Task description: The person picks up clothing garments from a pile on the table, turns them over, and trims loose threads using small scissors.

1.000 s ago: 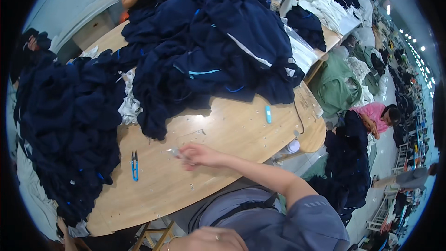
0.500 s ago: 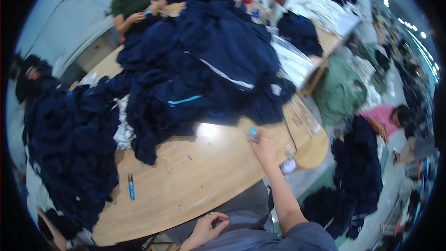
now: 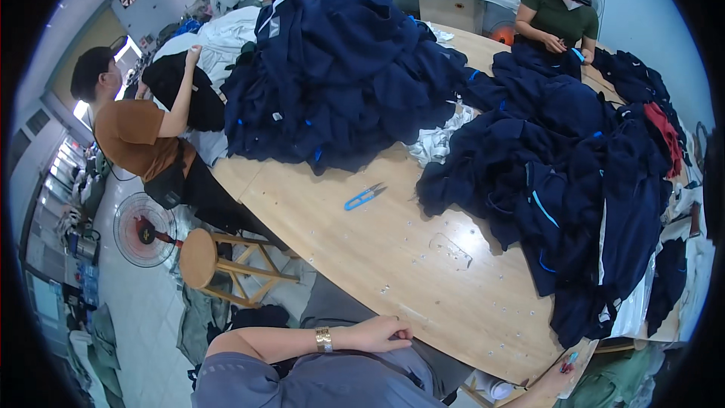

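My left hand point(image 3: 383, 333) rests in front of my body by the near table edge, fingers loosely curled and nothing showing in them. A gold-coloured band point(image 3: 323, 339) circles that wrist. At the lower right, my right hand point(image 3: 557, 378) is closed at the table's corner. It holds a small object point(image 3: 569, 363) with light blue and red parts, too small to name. Blue-handled thread snips point(image 3: 365, 196) lie on the wooden table point(image 3: 355, 245), out of reach of both hands. A pile of navy garments point(image 3: 559, 151) with light blue and white trim lies above my right hand.
Another tall heap of navy garments point(image 3: 340, 75) covers the far left of the table, with white cloth scraps point(image 3: 442, 136) beside it. A wooden stool point(image 3: 198, 258) and a floor fan point(image 3: 145, 230) stand left. One co-worker point(image 3: 136, 125) handles dark cloth; another point(image 3: 559, 26) works across the table.
My view has swung left, so the snips and garments sit further right in the picture. My right hand still holds the small object, now near the table's corner. The left hand stays curled.
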